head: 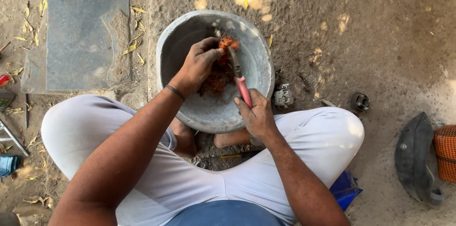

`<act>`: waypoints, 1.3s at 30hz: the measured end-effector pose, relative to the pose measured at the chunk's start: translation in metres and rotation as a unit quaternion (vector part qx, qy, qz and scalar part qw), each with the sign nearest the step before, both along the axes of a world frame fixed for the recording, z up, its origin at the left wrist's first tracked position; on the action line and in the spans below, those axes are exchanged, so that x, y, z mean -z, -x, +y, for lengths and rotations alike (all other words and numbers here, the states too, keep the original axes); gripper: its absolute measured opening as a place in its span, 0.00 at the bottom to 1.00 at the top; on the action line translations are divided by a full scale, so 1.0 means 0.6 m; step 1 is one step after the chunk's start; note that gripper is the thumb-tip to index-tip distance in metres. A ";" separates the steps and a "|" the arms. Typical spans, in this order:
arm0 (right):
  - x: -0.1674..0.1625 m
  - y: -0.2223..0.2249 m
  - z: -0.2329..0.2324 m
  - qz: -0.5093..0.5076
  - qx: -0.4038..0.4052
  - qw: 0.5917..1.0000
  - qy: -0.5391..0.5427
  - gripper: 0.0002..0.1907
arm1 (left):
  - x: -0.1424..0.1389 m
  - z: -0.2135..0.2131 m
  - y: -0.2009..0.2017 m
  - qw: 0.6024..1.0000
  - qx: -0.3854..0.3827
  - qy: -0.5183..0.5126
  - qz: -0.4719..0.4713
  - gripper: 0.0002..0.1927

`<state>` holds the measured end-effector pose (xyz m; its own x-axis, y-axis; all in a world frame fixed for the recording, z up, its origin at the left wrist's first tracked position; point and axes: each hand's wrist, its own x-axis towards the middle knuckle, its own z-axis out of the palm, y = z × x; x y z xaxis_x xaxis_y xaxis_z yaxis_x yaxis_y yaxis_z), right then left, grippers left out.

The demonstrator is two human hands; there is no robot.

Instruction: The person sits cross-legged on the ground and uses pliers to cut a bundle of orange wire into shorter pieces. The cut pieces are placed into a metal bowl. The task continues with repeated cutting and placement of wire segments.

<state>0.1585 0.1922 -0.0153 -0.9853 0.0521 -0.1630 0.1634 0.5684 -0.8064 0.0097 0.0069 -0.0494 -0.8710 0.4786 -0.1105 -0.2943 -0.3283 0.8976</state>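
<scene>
One left hand (198, 64) pinches a clump of orange wire (227, 43) at 12 o'clock in the one grey metal bowl (259, 71). One right hand (256, 114) is closed tight on the red handle of one tool (240, 78) — its tip touches the clump. The wire looks light, springy and tangly — best held by the bunch. More wire lies under it.

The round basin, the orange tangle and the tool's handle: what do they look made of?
Basin: dull grey metal, apparently, with a thin dusty rim. Tangle in the left hand: fine coppery strands, probably copper wire. Tool handle in the right hand: smooth pinkish-red coating, likely plastic or rubber.
</scene>
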 end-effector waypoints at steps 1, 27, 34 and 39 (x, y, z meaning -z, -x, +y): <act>0.000 -0.002 -0.004 -0.016 -0.002 1.000 0.021 0.15 | 0.005 0.001 -0.001 1.000 -0.008 0.001 0.000 0.18; -0.024 0.009 -0.010 -0.163 -0.049 0.980 -0.101 0.17 | 0.054 -0.001 0.015 0.962 -0.003 0.238 0.131 0.20; -0.051 0.006 -0.007 -0.286 0.013 0.955 -0.077 0.18 | 0.082 -0.017 0.030 0.932 -0.081 0.336 0.108 0.21; -0.049 0.005 0.012 -0.190 0.023 0.977 -0.094 0.21 | 0.058 -0.018 0.030 0.979 -0.018 0.188 0.083 0.17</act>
<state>0.1555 0.1993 0.0143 -0.8511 0.1591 -0.5004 0.4600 0.6855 -0.5644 -0.0084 -0.0041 -0.0841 -0.9073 0.4002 -0.1289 -0.1293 0.0262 0.9913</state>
